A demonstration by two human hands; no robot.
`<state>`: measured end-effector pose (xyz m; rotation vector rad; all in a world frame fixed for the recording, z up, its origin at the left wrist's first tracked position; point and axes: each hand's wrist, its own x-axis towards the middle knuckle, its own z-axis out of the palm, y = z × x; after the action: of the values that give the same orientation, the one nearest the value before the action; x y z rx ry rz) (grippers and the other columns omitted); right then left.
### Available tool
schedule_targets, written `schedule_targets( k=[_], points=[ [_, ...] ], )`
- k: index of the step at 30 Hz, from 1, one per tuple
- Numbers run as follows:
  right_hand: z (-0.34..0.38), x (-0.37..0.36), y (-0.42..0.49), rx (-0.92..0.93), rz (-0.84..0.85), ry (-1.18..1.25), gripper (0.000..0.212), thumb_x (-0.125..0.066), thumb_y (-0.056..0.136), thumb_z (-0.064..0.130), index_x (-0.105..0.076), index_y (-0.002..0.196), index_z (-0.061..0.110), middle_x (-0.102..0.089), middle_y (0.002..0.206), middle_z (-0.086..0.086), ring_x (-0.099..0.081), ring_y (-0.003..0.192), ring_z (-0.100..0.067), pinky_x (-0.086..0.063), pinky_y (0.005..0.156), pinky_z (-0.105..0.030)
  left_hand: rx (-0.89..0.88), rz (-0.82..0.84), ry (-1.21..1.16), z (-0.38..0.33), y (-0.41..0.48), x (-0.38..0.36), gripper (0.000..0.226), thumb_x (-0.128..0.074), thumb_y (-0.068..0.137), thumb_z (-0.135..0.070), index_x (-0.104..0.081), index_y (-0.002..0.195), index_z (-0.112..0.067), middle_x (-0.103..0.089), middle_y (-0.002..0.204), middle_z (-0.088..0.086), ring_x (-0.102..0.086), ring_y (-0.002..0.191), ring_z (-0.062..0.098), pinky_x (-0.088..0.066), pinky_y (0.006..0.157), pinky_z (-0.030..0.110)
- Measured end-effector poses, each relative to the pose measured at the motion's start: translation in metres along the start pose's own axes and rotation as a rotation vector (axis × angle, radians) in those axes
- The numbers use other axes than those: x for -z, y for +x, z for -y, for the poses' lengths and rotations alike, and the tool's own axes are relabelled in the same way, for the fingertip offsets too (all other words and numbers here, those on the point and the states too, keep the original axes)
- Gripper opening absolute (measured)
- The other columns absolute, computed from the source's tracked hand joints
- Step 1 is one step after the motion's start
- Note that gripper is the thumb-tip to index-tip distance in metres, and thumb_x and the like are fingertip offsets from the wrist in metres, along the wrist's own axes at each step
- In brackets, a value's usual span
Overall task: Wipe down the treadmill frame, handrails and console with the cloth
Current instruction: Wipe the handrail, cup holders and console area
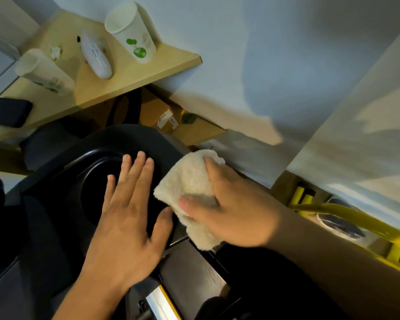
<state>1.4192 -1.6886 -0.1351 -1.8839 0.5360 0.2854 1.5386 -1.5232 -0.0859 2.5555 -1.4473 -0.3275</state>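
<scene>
Your right hand (231, 204) grips the cream, fluffy terry cloth (189, 181), thumb across its near side and fingers curled over the far edge, pressing it against the right edge of the black moulded plastic treadmill console (83, 181). Your left hand (127, 211) lies just beside the cloth with fingers straight and slightly spread — flat on the console's dark recessed tray and holding nothing, apparently steadying you.

As for progress, my reading is that you are in the middle of the console stage. The cloth sits on the console's rim to the right of your left hand, so that edge is being worked now, while the recessed tray under your left palm cannot be getting wiped at this moment. Whether any surface is already clean the dark plastic does not show; no streaks or dust are visible either way.

What looks left, judged from here: the tray beneath your left hand, the grey panel (194, 273) below your right wrist, and the frame and handrails — neither clearly in view. The yellow bar (356, 220) beyond your right forearm may or may not belong to the treadmill; I cannot tell.
</scene>
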Motion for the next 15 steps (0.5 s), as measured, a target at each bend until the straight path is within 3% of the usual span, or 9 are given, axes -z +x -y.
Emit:
schedule_targets(
  k=[3,5,8,10,12,13,14,15],
  points=[
    [0.003,0.009,0.023,-0.013,0.046,0.344,0.072,-0.047,0.088,0.066,-0.026,0.149,0.034,-0.046,0.144,0.008,-0.048,0.128,-0.014,-0.038,0.108,-0.035,0.004,-0.002,0.005,-0.002,0.0,-0.001,0.075,-0.038,0.088,-0.045,-0.022,0.155,-0.015,-0.01,0.164,-0.005,0.003,0.151,0.009,-0.007,0.122,0.047],
    [-0.02,0.014,0.031,-0.048,0.101,0.542,0.057,-0.043,0.097,0.05,-0.034,0.149,0.026,-0.044,0.147,0.008,-0.043,0.135,-0.015,-0.033,0.109,-0.022,0.005,-0.01,0.008,-0.002,-0.001,-0.001,0.075,-0.038,0.088,-0.045,-0.023,0.155,-0.014,-0.011,0.164,-0.004,0.002,0.151,0.009,-0.008,0.122,0.048],
    [-0.037,0.017,0.024,-0.045,0.133,0.569,0.069,-0.039,0.091,0.037,-0.016,0.15,0.007,-0.025,0.152,0.0,-0.022,0.146,-0.024,-0.019,0.112,-0.02,0.009,-0.023,0.006,-0.003,-0.001,0.0,0.075,-0.038,0.088,-0.046,-0.025,0.155,-0.014,-0.013,0.164,-0.004,0.002,0.151,0.009,-0.01,0.122,0.051],
    [-0.036,0.016,0.022,-0.008,0.131,0.576,0.07,-0.037,0.092,0.039,-0.016,0.15,0.007,-0.024,0.154,-0.001,-0.024,0.144,-0.026,-0.02,0.111,-0.022,0.012,-0.026,0.009,-0.003,0.0,0.0,0.076,-0.038,0.087,-0.046,-0.025,0.155,-0.014,-0.014,0.164,-0.004,0.002,0.151,0.009,-0.01,0.122,0.051],
    [-0.03,0.012,0.019,-0.06,0.106,0.617,0.047,-0.032,0.103,0.045,-0.039,0.144,0.021,-0.045,0.145,0.0,-0.044,0.133,-0.024,-0.032,0.109,-0.031,0.015,-0.026,0.01,-0.003,-0.001,0.0,0.076,-0.038,0.087,-0.047,-0.024,0.155,-0.015,-0.013,0.164,-0.004,0.002,0.151,0.008,-0.009,0.122,0.05],
    [-0.023,0.01,0.019,-0.073,0.095,0.599,0.04,-0.03,0.102,0.051,-0.052,0.128,0.03,-0.06,0.127,0.005,-0.057,0.116,-0.015,-0.04,0.102,-0.033,0.017,-0.025,0.005,-0.003,-0.001,0.0,0.076,-0.038,0.088,-0.047,-0.024,0.155,-0.015,-0.013,0.164,-0.005,0.003,0.151,0.007,-0.009,0.122,0.05],
    [-0.016,0.009,0.016,-0.066,0.086,0.529,0.037,-0.03,0.1,0.057,-0.057,0.111,0.034,-0.066,0.107,0.01,-0.062,0.096,-0.005,-0.045,0.092,-0.03,0.018,-0.023,0.0,-0.003,-0.001,0.001,0.075,-0.038,0.088,-0.047,-0.024,0.155,-0.015,-0.013,0.164,-0.005,0.002,0.151,0.007,-0.008,0.122,0.049],
    [-0.005,0.008,0.013,-0.054,0.054,0.426,0.044,-0.033,0.095,0.064,-0.057,0.11,0.03,-0.067,0.101,0.011,-0.062,0.09,-0.002,-0.048,0.089,-0.029,0.017,-0.017,-0.001,-0.003,-0.001,0.001,0.075,-0.037,0.088,-0.047,-0.024,0.155,-0.015,-0.014,0.164,-0.005,0.002,0.151,0.007,-0.008,0.122,0.048]
  ],
)
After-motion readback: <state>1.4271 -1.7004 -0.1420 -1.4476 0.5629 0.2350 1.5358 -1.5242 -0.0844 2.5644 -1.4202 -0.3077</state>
